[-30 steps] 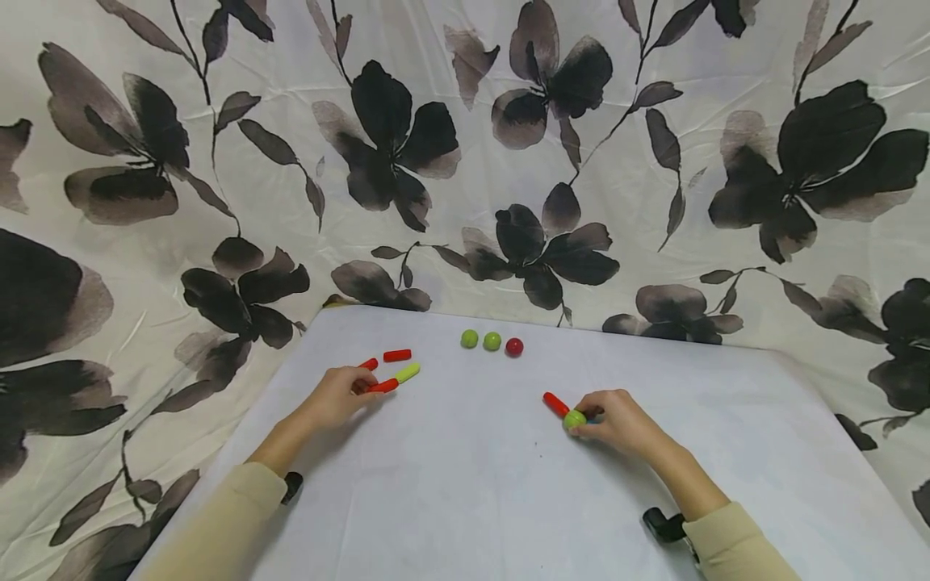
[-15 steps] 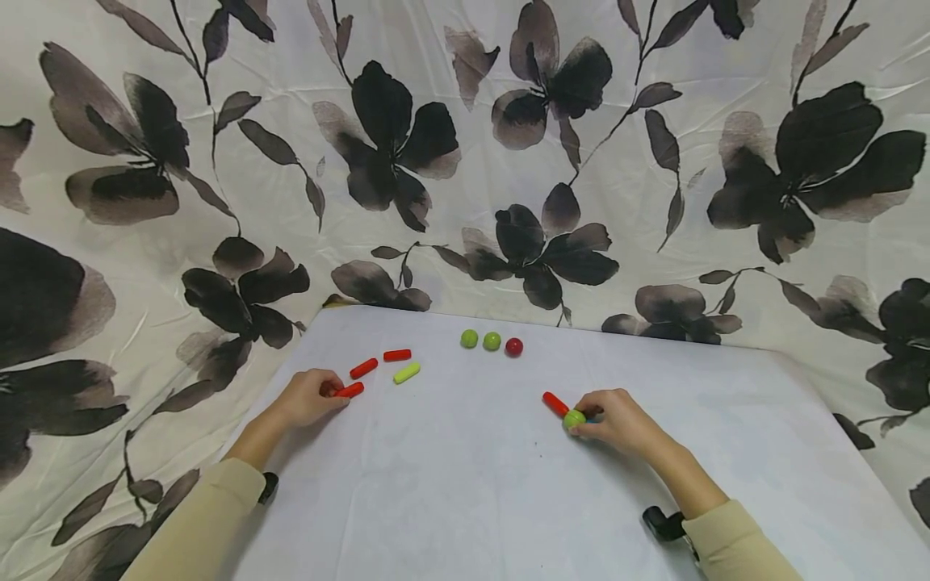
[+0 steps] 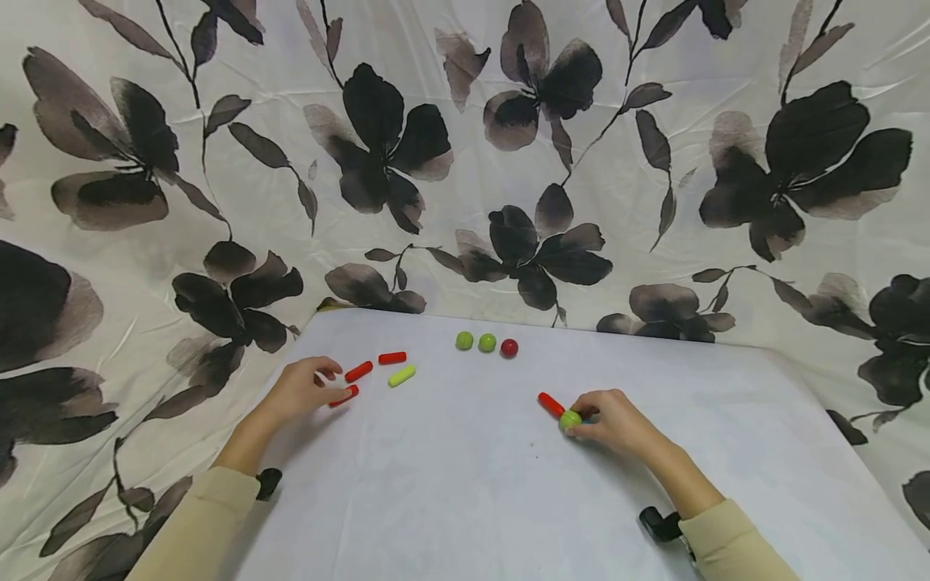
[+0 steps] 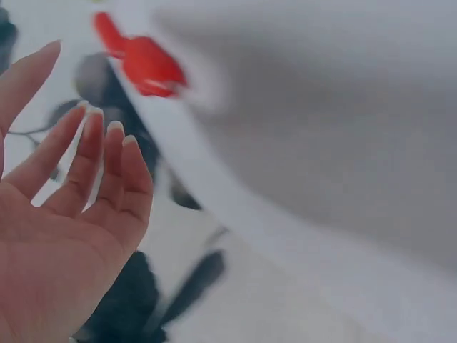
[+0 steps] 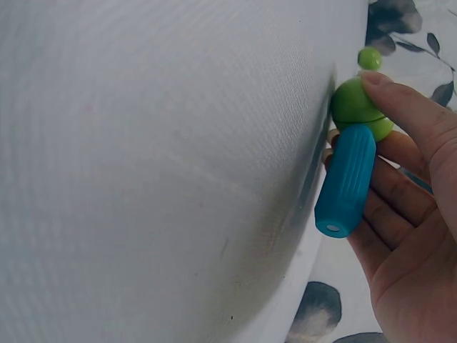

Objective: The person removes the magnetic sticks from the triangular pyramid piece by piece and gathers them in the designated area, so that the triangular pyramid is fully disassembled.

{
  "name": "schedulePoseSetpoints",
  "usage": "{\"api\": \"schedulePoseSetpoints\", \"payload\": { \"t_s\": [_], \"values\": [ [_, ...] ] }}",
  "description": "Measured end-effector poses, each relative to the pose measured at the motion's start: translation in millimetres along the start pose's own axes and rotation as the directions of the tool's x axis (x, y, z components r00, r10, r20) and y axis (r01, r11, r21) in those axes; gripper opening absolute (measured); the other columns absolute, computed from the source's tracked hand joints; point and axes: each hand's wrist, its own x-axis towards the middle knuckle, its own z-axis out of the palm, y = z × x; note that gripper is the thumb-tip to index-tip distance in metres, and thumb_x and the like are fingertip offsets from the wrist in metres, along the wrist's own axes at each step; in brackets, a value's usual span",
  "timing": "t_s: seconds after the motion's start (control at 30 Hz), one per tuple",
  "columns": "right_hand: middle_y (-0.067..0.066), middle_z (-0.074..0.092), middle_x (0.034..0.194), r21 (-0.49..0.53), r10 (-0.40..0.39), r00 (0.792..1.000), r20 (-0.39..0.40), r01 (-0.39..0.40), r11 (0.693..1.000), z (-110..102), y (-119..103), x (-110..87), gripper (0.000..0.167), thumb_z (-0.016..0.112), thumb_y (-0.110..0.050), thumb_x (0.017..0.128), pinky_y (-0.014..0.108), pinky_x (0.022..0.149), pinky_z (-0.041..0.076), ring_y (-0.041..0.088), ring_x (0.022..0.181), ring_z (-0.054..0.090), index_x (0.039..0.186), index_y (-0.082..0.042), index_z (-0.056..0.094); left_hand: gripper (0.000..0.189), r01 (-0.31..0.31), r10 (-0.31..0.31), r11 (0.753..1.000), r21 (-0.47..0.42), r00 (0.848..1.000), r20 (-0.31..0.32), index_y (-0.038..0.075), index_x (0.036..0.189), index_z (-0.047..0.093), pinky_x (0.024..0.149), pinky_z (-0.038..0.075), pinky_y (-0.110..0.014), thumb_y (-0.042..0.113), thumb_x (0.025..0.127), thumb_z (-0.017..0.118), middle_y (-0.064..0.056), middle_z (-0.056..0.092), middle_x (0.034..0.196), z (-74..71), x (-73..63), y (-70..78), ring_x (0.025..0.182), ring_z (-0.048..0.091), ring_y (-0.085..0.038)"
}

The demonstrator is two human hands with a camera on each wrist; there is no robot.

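Note:
My right hand [image 3: 613, 418] pinches a green ball [image 3: 570, 420] between thumb and fingers. A red stick [image 3: 550, 403] extends from the ball's far-left side. In the right wrist view a ribbed blue stick [image 5: 346, 182] with a hole in its end joins the same ball and lies in front of the fingers. My left hand [image 3: 298, 391] is spread at the table's left side, thumb overlapping a red stick [image 3: 350, 394] in the head view. The left wrist view has the fingers [image 4: 89, 161] apart from the blurred red sticks [image 4: 150, 66], with nothing held.
Beyond my left hand lie two more red sticks [image 3: 359, 371] [image 3: 392, 357] and a yellow-green stick [image 3: 402, 376]. Two green balls [image 3: 464, 340] and a red ball [image 3: 509, 348] stand in a row near the white table's [image 3: 450, 484] far edge, before a floral cloth [image 3: 436, 202].
My left hand carried a red stick left and nearer, away from the yellow-green stick, then let it go and spread its fingers. The right hand keeps its hold on the green ball.

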Motion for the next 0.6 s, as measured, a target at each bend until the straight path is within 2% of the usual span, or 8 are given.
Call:
{"api": "schedulePoseSetpoints", "payload": {
  "t_s": [0.13, 0.27, 0.43, 0.6],
  "values": [
    [-0.006, 0.070, 0.090, -0.008, -0.006, 1.000, -0.005, 0.006, 1.000, 0, 0, 0.6, 0.020, 0.088, -0.018, 0.081, 0.045, 0.087, 0.054, 0.015, 0.087, 0.062, 0.096, -0.011, 0.076, 0.045, -0.077, 0.077, 0.997, -0.012, 0.997, -0.016, -0.003, 0.122, 0.066, 0.081, 0.051, -0.040, 0.020, 0.087, 0.082, -0.021, 0.066, 0.112, 3.1, 2.7, 26.2, 0.100, 0.060, -0.034],
    [-0.006, 0.070, 0.090, -0.009, -0.012, 1.000, -0.005, 0.012, 1.000, -1, 1, 0.7, 0.020, 0.087, -0.018, 0.082, 0.044, 0.087, 0.054, 0.015, 0.087, 0.062, 0.097, -0.010, 0.077, 0.046, -0.152, 0.153, 0.987, -0.048, 0.988, 0.014, 0.000, 0.124, 0.065, 0.089, 0.052, -0.047, 0.020, 0.087, 0.083, -0.019, 0.066, 0.117, 18.8, 6.5, 55.2, 0.106, 0.059, -0.036],
    [-0.006, 0.070, 0.091, -0.004, -0.011, 1.000, -0.005, 0.011, 1.000, -1, 2, 0.9, 0.021, 0.087, -0.018, 0.081, 0.044, 0.087, 0.054, 0.015, 0.088, 0.062, 0.098, -0.010, 0.077, 0.046, -0.255, 0.263, 0.962, -0.094, 0.961, 0.087, 0.004, 0.125, 0.065, 0.091, 0.053, -0.050, 0.020, 0.087, 0.084, -0.012, 0.066, 0.118, 43.3, 12.8, 91.8, 0.108, 0.061, -0.035],
    [-0.006, 0.070, 0.091, -0.003, -0.016, 1.000, 0.002, 0.016, 1.000, -1, 1, 0.8, 0.021, 0.087, -0.018, 0.082, 0.044, 0.087, 0.054, 0.015, 0.088, 0.062, 0.099, -0.010, 0.077, 0.046, -0.308, 0.326, 0.943, -0.126, 0.930, 0.169, 0.009, 0.127, 0.065, 0.092, 0.053, -0.047, 0.022, 0.088, 0.083, -0.009, 0.065, 0.121, 67.0, 20.3, 123.1, 0.109, 0.060, -0.029]
  ]
}}
